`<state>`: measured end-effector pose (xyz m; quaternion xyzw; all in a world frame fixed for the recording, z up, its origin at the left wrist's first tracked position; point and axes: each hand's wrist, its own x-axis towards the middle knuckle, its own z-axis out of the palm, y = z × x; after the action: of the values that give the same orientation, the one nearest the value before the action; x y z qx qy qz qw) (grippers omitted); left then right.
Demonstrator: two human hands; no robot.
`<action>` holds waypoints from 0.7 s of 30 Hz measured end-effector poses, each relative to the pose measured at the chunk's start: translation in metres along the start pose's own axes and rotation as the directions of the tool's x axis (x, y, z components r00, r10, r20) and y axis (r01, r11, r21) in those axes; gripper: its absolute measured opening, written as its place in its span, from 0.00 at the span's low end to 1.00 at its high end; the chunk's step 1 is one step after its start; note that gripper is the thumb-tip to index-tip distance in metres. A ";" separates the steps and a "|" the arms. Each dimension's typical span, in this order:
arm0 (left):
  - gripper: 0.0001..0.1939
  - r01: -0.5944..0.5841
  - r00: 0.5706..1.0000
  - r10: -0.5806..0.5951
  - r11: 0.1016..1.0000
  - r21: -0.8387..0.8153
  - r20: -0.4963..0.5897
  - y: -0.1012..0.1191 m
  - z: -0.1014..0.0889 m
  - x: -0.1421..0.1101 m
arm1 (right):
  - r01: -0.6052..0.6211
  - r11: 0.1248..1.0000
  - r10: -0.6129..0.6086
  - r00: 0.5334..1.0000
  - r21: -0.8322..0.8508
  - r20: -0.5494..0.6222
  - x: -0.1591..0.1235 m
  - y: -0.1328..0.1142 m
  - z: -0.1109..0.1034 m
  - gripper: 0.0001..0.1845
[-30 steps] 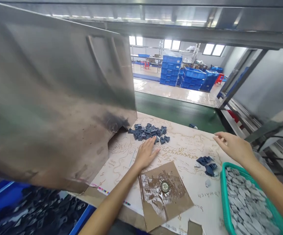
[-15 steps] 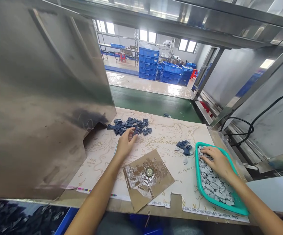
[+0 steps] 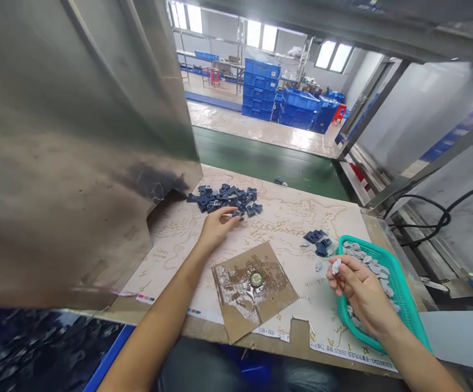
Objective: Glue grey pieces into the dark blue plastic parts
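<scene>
Fingers of our left hand [image 3: 215, 230] pinch a small navy-blue piece of what looks like moulded plastic [image 3: 238, 214], thumb below it and forefinger above; whether it is clear of the surface beneath, we cannot tell. Its long axis seems to run crosswise, pointing away to the right of that grip, though it is too small to be sure. Just beyond these fingertips spreads a loose heap of like navy-blue pieces [image 3: 222, 200], near but partly hidden by the hand.

Thumb and fingertips of our right hand [image 3: 363, 294] grasp a small pale-grey, irregular chip [image 3: 336, 266], its longer side roughly upright. Behind and to the right of that grip lies a turquoise-green plastic mesh basket [image 3: 406, 296] of similar chips, the hand covering part of its near left side.

What matters most is the gap between the two pinches: the navy-blue piece lies well apart from our right fingers, leftward and farther from us, so only the left hand has it within its grasp. Nearer us than that gap, below and to the right of the left fingers, a tilted square of brown cardboard [image 3: 279, 296] carries a round, metallic-looking disc [image 3: 256, 279], touched by neither hand.
</scene>
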<state>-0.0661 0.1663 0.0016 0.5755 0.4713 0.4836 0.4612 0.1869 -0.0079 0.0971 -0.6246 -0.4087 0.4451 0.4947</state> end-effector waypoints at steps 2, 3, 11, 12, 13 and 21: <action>0.18 -0.054 0.998 0.053 0.998 0.019 0.036 0.005 0.001 -0.001 | -0.045 0.999 0.045 0.996 -0.001 0.072 -0.001 0.007 0.020 0.26; 0.17 -0.085 0.995 0.084 0.996 0.021 0.050 0.007 0.002 -0.002 | -0.043 0.999 0.045 0.993 -0.020 0.107 0.001 0.012 0.030 0.25; 0.16 -0.056 0.961 0.114 0.972 -0.227 0.251 0.010 0.016 -0.006 | 0.438 0.823 -0.315 0.881 -0.361 0.353 0.023 0.046 0.092 0.14; 0.16 -0.041 0.954 0.105 0.973 -0.226 0.280 0.010 0.016 -0.007 | 0.503 0.766 -0.364 0.852 -0.400 0.375 0.024 0.048 0.095 0.14; 0.16 -0.030 0.949 0.097 0.975 -0.219 0.301 0.011 0.017 -0.007 | 0.562 0.703 -0.412 0.821 -0.435 0.395 0.025 0.051 0.096 0.14; 0.24 -0.026 0.960 0.073 0.985 -0.173 0.269 0.014 0.020 -0.011 | 0.788 0.389 -0.585 0.611 -0.477 0.533 0.026 0.062 0.092 0.15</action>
<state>-0.0461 0.1525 0.0118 0.6075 0.3459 0.4487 0.5567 0.1104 0.0296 0.0219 -0.4586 -0.8273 0.0986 0.3091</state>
